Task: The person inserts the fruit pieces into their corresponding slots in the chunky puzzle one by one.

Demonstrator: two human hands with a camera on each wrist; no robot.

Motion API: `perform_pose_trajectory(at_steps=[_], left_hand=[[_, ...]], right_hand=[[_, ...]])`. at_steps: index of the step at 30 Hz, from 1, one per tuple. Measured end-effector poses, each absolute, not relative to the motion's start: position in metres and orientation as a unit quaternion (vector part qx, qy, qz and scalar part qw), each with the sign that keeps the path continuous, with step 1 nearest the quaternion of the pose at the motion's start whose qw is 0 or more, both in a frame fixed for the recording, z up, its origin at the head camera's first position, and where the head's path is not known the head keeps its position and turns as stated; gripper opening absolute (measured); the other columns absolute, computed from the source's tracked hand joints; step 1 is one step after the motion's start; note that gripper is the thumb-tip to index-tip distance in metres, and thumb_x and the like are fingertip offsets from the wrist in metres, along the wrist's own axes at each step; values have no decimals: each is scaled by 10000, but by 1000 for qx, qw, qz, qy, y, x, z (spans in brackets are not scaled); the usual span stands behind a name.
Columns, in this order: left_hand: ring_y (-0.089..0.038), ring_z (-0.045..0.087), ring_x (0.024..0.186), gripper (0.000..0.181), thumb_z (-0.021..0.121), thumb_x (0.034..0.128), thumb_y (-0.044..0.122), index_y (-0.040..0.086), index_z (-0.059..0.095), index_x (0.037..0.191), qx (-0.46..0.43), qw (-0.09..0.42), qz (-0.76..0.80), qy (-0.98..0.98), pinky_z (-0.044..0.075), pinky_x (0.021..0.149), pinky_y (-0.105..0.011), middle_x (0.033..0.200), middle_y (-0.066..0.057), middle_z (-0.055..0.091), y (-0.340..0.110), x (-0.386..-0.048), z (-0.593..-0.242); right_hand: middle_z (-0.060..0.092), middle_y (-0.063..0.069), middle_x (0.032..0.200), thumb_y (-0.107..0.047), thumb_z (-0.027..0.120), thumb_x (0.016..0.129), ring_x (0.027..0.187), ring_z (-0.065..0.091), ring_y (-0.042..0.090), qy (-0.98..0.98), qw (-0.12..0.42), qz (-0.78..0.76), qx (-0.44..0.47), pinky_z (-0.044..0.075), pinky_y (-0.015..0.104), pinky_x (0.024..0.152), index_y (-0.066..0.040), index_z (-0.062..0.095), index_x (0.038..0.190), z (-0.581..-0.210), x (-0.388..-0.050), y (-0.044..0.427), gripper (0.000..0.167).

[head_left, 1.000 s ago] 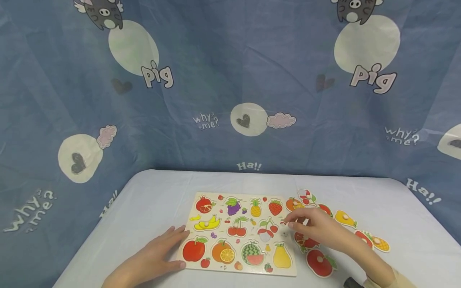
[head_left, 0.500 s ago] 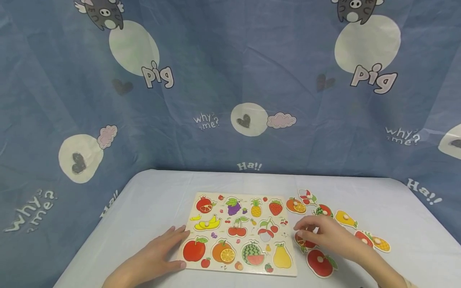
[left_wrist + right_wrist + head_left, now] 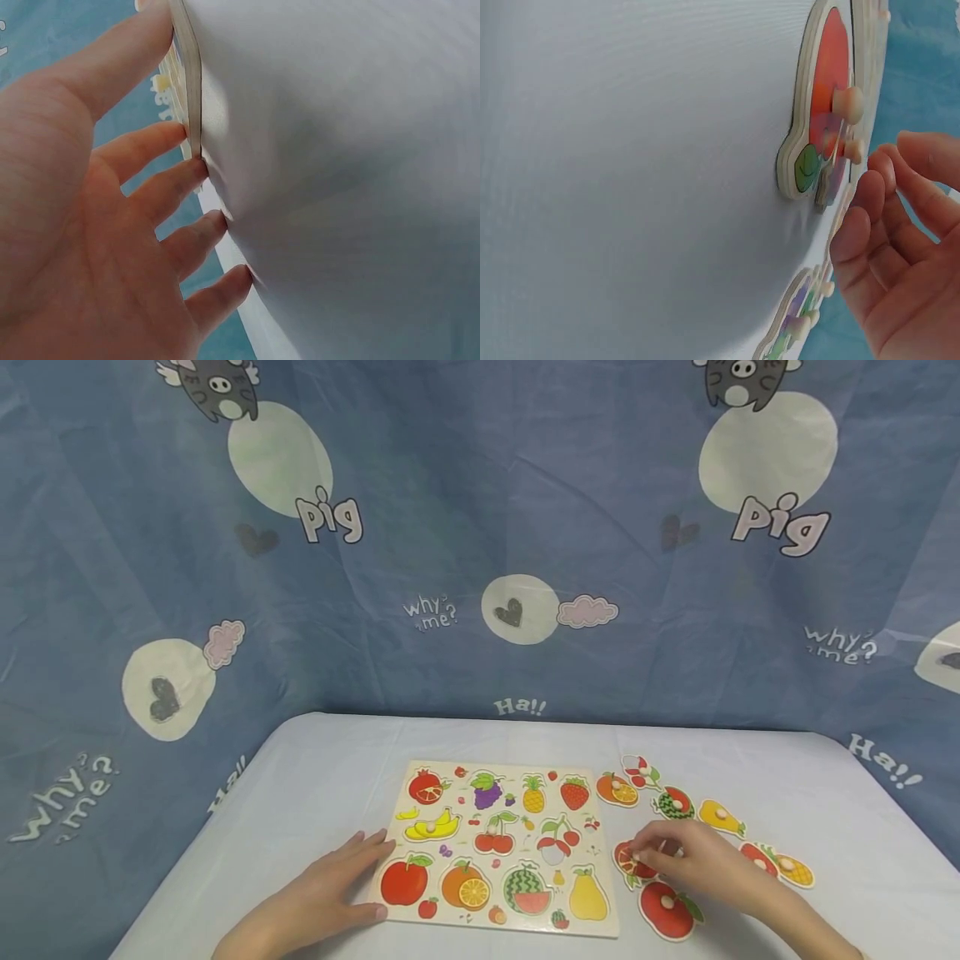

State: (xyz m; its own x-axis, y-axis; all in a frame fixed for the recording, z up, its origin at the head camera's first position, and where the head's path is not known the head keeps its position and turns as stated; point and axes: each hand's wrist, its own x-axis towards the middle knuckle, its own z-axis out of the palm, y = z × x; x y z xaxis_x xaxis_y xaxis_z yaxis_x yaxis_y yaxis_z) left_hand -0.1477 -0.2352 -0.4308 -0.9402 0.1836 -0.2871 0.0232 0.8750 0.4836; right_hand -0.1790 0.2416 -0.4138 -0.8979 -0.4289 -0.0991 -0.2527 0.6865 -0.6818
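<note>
Down at the pomegranate piece (image 3: 624, 860) now, the right hand (image 3: 693, 864); fingers bent, tips just beside the small wooden knob (image 3: 854, 151) in the right wrist view; touching it or only near it, can't tell from here; pomegranate piece on the white table (image 3: 337, 743), partly covered by the hand, just off the right edge of the fruit board (image 3: 525, 925); right beside it, on the person's side, a red apple piece (image 3: 666, 910) with its green leaf; across to the left edge of the board, the left hand (image 3: 322, 885), fingers well spread, thumb and nearest fingers against the edge, remaining fingertips down at the tabletop; on the board, rows of printed fruit, with a knobbed bananas piece (image 3: 432, 827) and cherries piece (image 3: 493, 839) in place; out beyond the right hand, a scatter of loose pieces: orange piece (image 3: 617, 789), watermelon piece (image 3: 673, 802), pear piece (image 3: 720, 816), pineapple piece (image 3: 795, 870); and behind it all, a blue curtain (image 3: 420, 468), printed with "pig", "why me?" and "Ha!!"
</note>
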Motion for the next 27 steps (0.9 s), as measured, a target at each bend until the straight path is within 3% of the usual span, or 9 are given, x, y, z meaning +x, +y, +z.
perform_pose_trajectory(at_steps=[8,27], left_hand=[[-324,285,1432,838,843,705,463,242,513,1443,59,163,245,954,297,1059,-666,1530,6,412,-236,-147,-431],[-320,279,1437,847,844,695,482,255,513,1441,51,167,243,954,296,1054,-674,1535,17,405,-235,-148,-432]], right_hand=[[602,-69,796,-124,710,874,665,533,80,909,122,-346,-198,476,236,543,-176,717,970,-421,-181,243,109],[557,-33,705,-178,810,799,636,526,146,922,127,-345,-120,421,233,524,-170,662,873,-429,-183,236,166]])
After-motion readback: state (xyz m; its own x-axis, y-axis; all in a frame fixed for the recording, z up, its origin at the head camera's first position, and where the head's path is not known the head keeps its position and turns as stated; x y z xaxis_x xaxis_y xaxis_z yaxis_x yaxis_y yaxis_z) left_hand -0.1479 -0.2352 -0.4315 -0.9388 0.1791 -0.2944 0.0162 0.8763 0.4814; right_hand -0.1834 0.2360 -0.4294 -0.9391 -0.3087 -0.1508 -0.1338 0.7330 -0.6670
